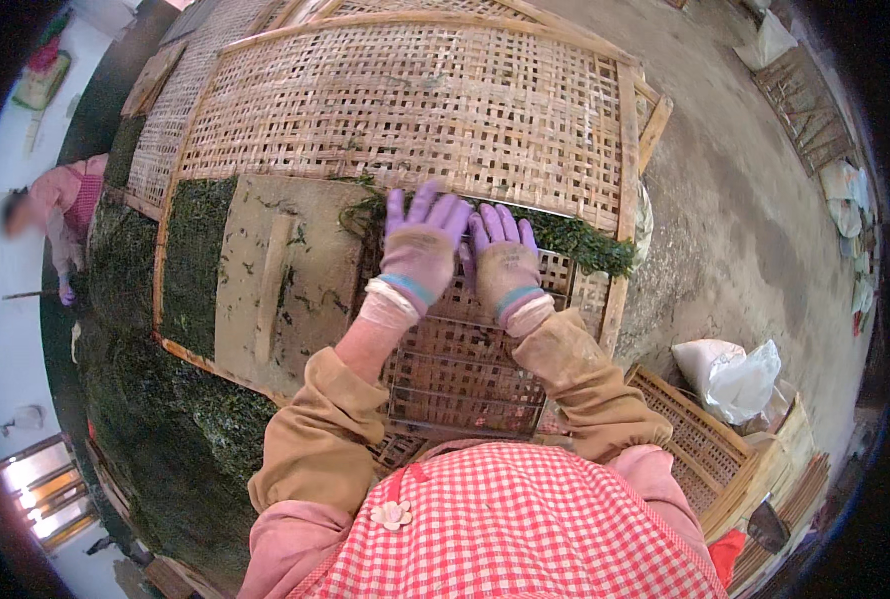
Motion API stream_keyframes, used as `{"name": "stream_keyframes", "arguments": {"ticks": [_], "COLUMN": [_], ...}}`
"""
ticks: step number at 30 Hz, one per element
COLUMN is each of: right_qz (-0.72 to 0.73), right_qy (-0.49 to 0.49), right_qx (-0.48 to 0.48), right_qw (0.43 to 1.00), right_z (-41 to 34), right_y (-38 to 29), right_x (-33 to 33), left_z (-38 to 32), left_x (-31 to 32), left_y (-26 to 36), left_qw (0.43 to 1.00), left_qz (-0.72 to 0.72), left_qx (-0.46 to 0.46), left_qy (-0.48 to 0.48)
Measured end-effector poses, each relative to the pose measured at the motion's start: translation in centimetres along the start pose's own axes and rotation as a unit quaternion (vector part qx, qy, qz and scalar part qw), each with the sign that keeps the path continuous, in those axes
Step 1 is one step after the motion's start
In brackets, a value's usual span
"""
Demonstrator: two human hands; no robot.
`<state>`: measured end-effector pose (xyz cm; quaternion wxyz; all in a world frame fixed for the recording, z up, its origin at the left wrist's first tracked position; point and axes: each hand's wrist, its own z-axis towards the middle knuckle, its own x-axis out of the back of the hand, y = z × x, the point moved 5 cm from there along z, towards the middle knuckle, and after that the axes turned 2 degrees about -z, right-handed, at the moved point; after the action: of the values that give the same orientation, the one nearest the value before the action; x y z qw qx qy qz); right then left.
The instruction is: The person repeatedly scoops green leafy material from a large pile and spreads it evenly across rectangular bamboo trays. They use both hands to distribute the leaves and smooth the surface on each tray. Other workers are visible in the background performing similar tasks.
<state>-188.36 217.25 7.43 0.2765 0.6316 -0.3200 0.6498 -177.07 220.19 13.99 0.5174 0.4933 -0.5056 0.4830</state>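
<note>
Both my hands wear purple-coated work gloves with pale cuffs. My left hand (422, 243) lies palm down, fingers spread and blurred, at the near edge of dark green seaweed (587, 238). Close beside it, my right hand (501, 254) rests palm down with its fingers apart, touching the same strip of seaweed. Beneath both hands is a thin metal frame with crossbars (466, 385), partly hidden by my arms. It lies on a wood-edged woven bamboo tray (407, 97). Left of my hands, a flat board with a raised wooden bar (272, 288) sits beside a packed patch of seaweed (196, 262).
A large heap of seaweed (138, 389) spreads along my left. Another person (67, 198) in pink bends at the far left. Woven trays (692, 442) and white plastic bags (729, 378) stand at the right, near the concrete floor (707, 224).
</note>
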Motion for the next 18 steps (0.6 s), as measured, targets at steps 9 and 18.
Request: {"name": "stream_keyframes", "arguments": {"ticks": [9, 18], "right_qz": [0.136, 0.069], "right_qy": [0.055, -0.054], "right_qx": [-0.031, 0.066], "right_qw": [0.989, 0.994], "right_z": [-0.3, 1.8], "right_y": [0.8, -2.7], "right_x": [2.8, 1.8], "left_z": [-0.4, -3.1], "left_x": [-0.9, 2.8], "left_y": [-0.7, -5.6], "left_qw": [0.997, 0.976], "left_qz": [-0.055, -0.16], "left_qx": [0.047, 0.103], "left_qy": [0.027, 0.106]}}
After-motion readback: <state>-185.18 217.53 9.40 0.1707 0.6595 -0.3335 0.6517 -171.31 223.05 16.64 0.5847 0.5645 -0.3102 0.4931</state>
